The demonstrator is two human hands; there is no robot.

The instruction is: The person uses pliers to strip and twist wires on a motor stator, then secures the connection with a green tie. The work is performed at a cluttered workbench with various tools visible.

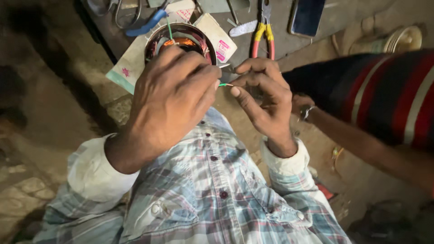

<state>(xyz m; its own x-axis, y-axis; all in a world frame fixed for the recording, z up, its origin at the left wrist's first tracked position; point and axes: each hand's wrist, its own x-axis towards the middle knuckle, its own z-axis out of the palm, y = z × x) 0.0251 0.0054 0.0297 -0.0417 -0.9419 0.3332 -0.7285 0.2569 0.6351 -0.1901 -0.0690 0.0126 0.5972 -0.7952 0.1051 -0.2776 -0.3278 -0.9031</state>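
As the view runs from left to right, the left hand (169, 97) comes first: its fingers are drawn together, the fingertips pinching one end of a thin green wire (225, 84). Directly behind this hand stands a round motor stator (181, 38), its copper windings visible inside the dark ring, with a second green lead rising from the coil. The stator rests on pale paper packets (131, 63) spread over the grey work surface (316, 36). The short exposed stretch of wire bridges the narrow gap between the two hands. The right hand (264, 97) is likewise closed, thumb and forefinger clamped on the other end of the wire. Beyond it lie pliers with red and yellow grips (263, 34), a dark phone (307, 16) and, farther left, blue-handled scissors (144, 22). At far right another person's arm in a red-and-black striped sleeve (384, 90) reaches in just behind the right hand, a ring showing on one finger.

Risks, as judged from this arrangement: the wire is fine and held only by fingertips, so a sharp pull could slip it free or snap it, or strain its joint at the winding. The neighbouring arm, so near, could jog the right hand and cause exactly that.
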